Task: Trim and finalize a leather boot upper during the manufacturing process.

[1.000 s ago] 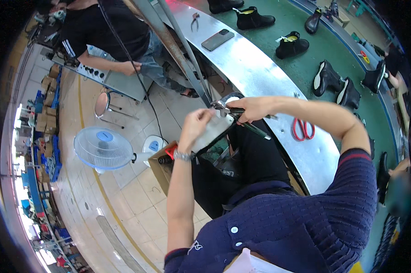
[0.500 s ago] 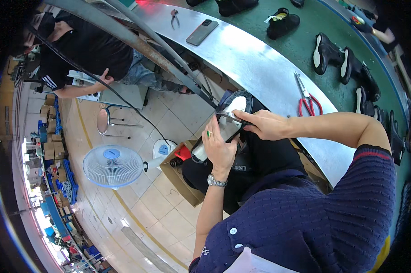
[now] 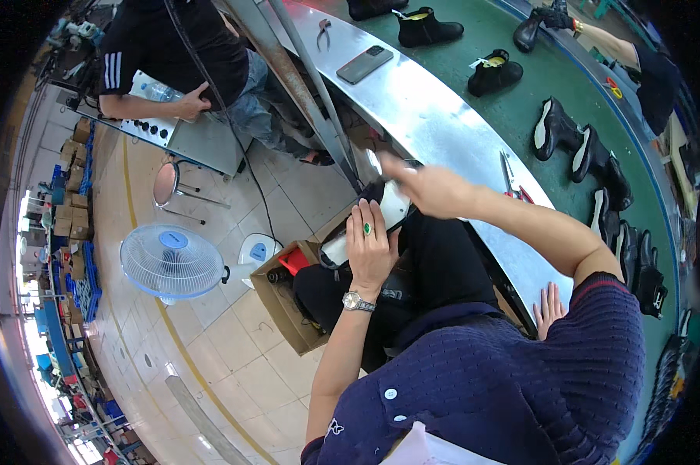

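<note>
At centre, the left hand (image 3: 372, 248) is clasped over a black, white-soled shoe (image 3: 395, 204), apparently for steadiness; what the blurred right hand (image 3: 429, 188) holds cannot be told. Rightward, red-handled steel scissors (image 3: 510, 180) are laid on the silvery metal worktop (image 3: 435, 101), presumably handy.

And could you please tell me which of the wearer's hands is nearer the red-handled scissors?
Right. The right hand is to the left of the red-handled scissors; the left hand is farther off, lower and more to the left, on the shoe.
</note>
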Demonstrator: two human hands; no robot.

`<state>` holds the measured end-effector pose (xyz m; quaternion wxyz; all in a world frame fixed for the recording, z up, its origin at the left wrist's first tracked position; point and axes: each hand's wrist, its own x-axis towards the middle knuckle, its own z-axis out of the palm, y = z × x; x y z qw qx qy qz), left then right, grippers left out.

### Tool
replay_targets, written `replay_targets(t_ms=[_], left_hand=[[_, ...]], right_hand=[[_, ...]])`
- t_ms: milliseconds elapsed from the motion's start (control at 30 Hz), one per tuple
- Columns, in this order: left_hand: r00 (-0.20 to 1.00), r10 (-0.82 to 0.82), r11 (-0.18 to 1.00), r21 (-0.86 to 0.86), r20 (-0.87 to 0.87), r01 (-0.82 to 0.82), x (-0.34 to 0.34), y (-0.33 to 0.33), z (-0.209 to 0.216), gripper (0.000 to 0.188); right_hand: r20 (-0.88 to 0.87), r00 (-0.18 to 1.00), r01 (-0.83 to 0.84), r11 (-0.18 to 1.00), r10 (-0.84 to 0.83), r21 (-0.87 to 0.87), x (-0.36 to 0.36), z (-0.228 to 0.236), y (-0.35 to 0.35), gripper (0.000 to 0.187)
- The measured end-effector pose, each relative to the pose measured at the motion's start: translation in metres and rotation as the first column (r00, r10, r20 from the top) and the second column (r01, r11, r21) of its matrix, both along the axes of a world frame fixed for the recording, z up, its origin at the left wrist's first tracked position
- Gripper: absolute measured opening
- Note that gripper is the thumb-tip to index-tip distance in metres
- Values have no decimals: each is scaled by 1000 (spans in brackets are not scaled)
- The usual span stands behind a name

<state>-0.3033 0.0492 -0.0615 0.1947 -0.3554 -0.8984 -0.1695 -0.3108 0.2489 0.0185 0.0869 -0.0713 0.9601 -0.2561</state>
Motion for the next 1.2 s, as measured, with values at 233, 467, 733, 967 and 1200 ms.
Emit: replay_targets(t_ms=[233, 467, 733, 967, 1200], left_hand=[[998, 14, 1000, 4, 60, -15, 2, -1, 2, 65], [998, 43, 999, 16, 45, -44, -1, -2, 1, 64], [998, 44, 996, 72, 52, -48, -2, -1, -2, 61], [997, 47, 997, 64, 59, -51, -5, 1, -1, 60], [924, 26, 960, 248, 381, -129, -8, 0, 20, 69]], right_hand=[[117, 989, 111, 973, -88, -201, -3, 27, 1, 58], [18, 1000, 11, 991, -8, -133, -8, 26, -1, 57], [-32, 998, -53, 998, 53, 15, -1, 24, -17, 58], [6, 988, -152, 972, 154, 178, 2, 12, -21, 59], [24, 1000, 2, 993, -5, 117, 13, 2, -45, 58]])
